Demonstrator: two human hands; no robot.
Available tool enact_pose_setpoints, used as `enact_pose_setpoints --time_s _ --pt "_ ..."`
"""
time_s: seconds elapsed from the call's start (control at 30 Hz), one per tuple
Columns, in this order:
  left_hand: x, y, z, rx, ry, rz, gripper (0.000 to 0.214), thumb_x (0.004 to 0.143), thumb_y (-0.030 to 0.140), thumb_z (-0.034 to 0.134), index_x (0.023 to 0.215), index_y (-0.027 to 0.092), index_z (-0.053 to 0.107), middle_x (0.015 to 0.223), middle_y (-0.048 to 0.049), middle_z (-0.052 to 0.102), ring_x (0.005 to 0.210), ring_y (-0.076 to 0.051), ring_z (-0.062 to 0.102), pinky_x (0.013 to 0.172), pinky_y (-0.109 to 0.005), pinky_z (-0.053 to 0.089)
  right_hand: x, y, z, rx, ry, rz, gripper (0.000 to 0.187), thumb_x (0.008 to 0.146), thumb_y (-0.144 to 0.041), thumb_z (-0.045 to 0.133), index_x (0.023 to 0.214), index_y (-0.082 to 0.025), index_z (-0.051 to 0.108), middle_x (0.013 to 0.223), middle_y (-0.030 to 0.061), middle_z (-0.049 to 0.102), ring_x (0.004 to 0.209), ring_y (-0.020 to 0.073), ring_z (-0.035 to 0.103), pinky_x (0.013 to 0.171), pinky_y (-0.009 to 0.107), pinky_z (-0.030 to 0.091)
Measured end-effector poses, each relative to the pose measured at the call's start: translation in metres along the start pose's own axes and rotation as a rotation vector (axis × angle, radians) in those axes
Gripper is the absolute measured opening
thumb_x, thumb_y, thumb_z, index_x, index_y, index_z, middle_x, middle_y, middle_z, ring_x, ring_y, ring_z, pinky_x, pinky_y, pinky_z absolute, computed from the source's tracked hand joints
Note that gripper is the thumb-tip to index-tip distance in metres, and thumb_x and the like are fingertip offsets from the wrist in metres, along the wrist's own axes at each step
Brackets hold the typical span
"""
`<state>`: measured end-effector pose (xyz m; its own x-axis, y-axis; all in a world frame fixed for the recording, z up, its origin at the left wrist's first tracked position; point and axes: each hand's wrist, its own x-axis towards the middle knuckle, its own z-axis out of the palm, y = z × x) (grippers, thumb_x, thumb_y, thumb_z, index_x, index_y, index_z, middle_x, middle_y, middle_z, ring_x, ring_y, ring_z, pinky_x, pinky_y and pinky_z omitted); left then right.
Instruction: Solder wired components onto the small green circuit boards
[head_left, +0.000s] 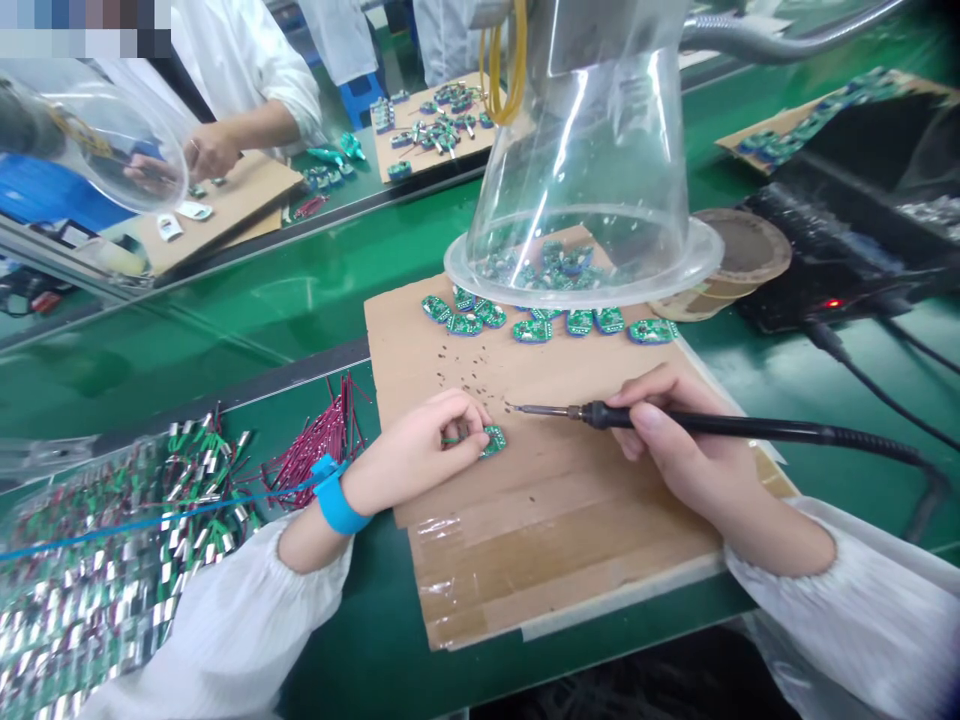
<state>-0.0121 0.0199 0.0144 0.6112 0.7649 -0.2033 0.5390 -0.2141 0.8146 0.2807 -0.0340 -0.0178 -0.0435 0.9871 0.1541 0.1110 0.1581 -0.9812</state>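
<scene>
The left hand (431, 447) pinches a board (494, 440) between its fingertips, the board poking out to their right. In the right hand (682, 445), fingers wrap the iron (720, 425), its tip (529, 410) left of them, apart from the board. Other boards (532, 331) lie beyond both.
</scene>
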Motion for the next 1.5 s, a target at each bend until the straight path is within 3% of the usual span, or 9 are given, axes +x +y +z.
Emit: enact_pose_setpoints --time_s 0.17,0.4,0.63,0.93,1.5 --pt "-0.0006 -0.0006 0.0012 -0.080 0.027 -0.075 0.010 0.100 0.029 0.055 0.098 0.021 0.059 0.103 -0.0037 0.067 0.080 -0.015 0.058 0.073 -0.031 0.049 0.0006 0.0001 -0.0002 0.013 0.007 -0.007 0.010 0.101 -0.038 0.062 0.101 -0.028 0.065 0.061 -0.0029 0.055 0.052 0.0161 0.053 0.052 0.034 0.041" --pt "-0.0025 0.0013 -0.0064 -0.058 -0.068 0.087 0.011 0.102 0.028 0.056 0.094 0.020 0.059 0.114 -0.0056 0.063 0.101 -0.017 0.060 0.088 -0.034 0.049 -0.0003 -0.0012 -0.0012 -0.014 0.008 -0.005 0.010 0.101 -0.039 0.062 0.102 -0.029 0.066 0.062 -0.0029 0.056 0.053 0.0159 0.055 0.052 0.034 0.041" --pt "-0.0017 0.0019 -0.0023 0.008 -0.061 0.083 0.010 0.099 0.025 0.059 0.090 0.020 0.059 0.118 -0.0058 0.061 0.106 -0.019 0.061 0.087 -0.034 0.051 0.0000 -0.0010 -0.0023 -0.054 -0.010 -0.005 0.010 0.101 -0.038 0.062 0.102 -0.028 0.065 0.063 -0.0025 0.057 0.053 0.0153 0.055 0.051 0.033 0.042" --pt "-0.0012 0.0052 0.0017 0.050 -0.021 0.092 0.009 0.095 0.016 0.060 0.087 0.020 0.058 0.113 -0.0039 0.063 0.101 -0.017 0.062 0.083 -0.032 0.050 0.0009 -0.0045 -0.0009 -0.092 -0.013 -0.022 0.012 0.101 -0.038 0.062 0.099 -0.027 0.065 0.061 -0.0032 0.057 0.052 0.0140 0.054 0.051 0.031 0.042" --pt "-0.0021 0.0023 -0.0019 0.023 -0.049 0.075 0.008 0.099 0.024 0.060 0.092 0.020 0.059 0.116 -0.0027 0.063 0.094 -0.014 0.060 0.078 -0.030 0.048 0.0021 -0.0069 0.0034 0.060 0.009 -0.039 0.007 0.104 -0.032 0.058 0.104 -0.028 0.064 0.063 -0.0042 0.056 0.053 0.0137 0.054 0.054 0.033 0.041"
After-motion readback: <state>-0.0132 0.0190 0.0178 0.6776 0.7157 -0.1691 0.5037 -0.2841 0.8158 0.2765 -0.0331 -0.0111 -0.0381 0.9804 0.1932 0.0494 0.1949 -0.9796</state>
